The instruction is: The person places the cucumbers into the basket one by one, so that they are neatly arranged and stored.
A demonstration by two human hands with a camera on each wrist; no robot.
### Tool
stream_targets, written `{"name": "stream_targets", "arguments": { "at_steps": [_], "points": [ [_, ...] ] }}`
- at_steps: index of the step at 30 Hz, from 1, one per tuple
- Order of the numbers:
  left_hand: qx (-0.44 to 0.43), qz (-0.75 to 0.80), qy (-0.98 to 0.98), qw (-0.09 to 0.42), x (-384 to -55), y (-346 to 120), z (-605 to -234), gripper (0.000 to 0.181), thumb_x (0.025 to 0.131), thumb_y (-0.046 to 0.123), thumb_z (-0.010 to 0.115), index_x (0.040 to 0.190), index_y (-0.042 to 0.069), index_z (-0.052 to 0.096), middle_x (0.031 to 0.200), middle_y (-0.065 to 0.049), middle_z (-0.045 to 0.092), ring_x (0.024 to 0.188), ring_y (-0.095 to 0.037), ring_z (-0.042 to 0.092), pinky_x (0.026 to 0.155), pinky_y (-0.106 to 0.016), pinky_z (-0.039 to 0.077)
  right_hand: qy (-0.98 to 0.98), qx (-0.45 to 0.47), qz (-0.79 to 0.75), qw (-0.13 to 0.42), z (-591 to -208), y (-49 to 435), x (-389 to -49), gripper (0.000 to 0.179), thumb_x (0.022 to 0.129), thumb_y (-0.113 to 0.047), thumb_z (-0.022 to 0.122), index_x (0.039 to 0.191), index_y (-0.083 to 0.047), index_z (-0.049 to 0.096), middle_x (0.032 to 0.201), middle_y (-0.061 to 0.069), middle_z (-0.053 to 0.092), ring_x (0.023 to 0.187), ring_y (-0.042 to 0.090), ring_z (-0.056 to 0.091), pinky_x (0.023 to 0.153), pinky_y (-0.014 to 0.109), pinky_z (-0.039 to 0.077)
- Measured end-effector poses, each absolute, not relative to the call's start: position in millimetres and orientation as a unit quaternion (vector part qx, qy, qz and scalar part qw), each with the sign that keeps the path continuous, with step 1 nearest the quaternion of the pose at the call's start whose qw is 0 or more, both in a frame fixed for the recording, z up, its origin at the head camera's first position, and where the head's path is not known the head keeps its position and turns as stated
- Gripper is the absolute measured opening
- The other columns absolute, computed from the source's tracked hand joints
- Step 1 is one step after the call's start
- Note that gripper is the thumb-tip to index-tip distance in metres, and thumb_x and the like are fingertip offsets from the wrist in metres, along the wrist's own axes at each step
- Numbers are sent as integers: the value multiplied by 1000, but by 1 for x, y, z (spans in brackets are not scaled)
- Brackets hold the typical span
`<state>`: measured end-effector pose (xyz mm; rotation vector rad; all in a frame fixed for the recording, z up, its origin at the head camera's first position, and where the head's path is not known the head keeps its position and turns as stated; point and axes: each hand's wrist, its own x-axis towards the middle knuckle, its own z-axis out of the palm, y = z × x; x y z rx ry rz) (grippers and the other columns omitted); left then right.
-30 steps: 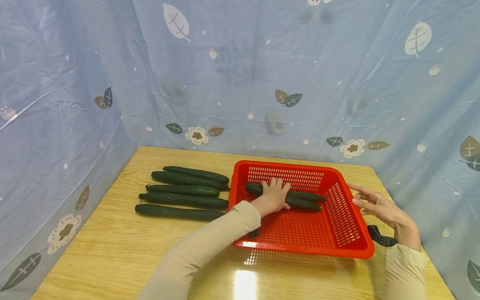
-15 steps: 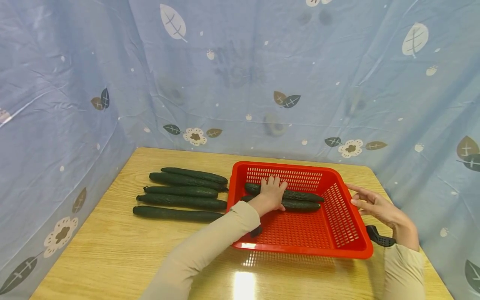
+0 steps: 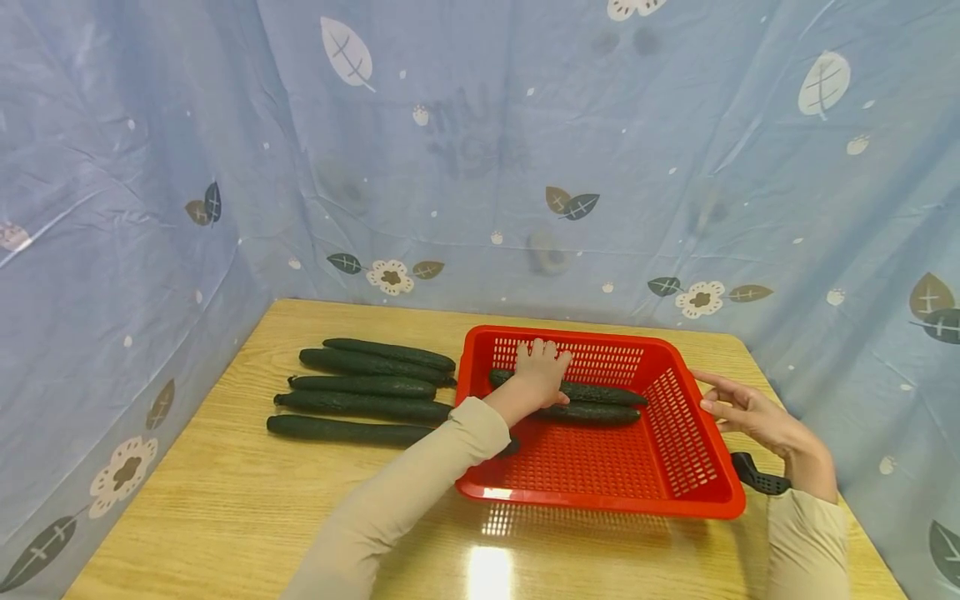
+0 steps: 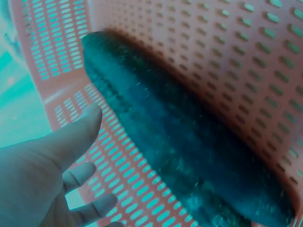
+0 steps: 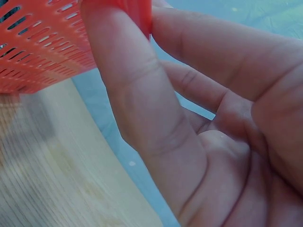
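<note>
Two dark green cucumbers lie side by side along the back of a red plastic basket point(image 3: 600, 502): a rear cucumber point(image 3: 609, 394) and a front cucumber point(image 3: 600, 414). My left hand point(image 3: 537, 379) is above them with fingers spread, hiding part of both in the head view. In the left wrist view, that hand point(image 4: 42, 175) is empty, and a gap shows between its thumb and the cucumbers point(image 4: 165, 113). At the basket's right side, my right hand point(image 3: 757, 421) pinches the rim point(image 5: 137, 16) between thumb and index finger.
Several more cucumbers point(image 3: 360, 406) lie roughly parallel on the wooden table point(image 3: 202, 492), left of the basket. A blue patterned curtain point(image 3: 465, 167) hangs behind and at both sides. A black band point(image 3: 761, 475) is on the right wrist.
My left hand has come off the cucumbers, rising and moving slightly left with its fingers spreading. The cucumbers stay in the basket. My right hand keeps its place at the rim.
</note>
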<state>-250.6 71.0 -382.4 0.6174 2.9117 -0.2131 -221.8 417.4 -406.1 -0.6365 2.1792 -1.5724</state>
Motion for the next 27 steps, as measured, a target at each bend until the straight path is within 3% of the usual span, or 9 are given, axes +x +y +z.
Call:
{"name": "stream_targets", "arguments": {
  "at_steps": [8,21,27],
  "points": [
    [204,-32,976,64,-250,57,-364,69,83,56,58,139,26,32,138,-5,35,129,-26,29,101,-45,26,775,-226,-558,189,-406,418,-223,52,98,0,39,146,1,18,97,-1,54,86,11,61,70,35,54],
    [215,27,975,54,-242,26,-343,64,85,56,56,137,24,35,141,-7,35,131,-30,26,106,-53,21,769,-229,-565,194,-404,416,-220,54,98,0,39,147,0,16,99,-1,53,88,11,61,71,35,54],
    [219,49,974,45,-232,8,-332,60,85,57,54,133,24,40,139,-8,35,128,-29,28,100,-51,25,767,-235,-565,193,-405,416,-220,53,98,1,38,147,0,15,99,-2,53,88,10,61,71,34,54]
  ]
}}
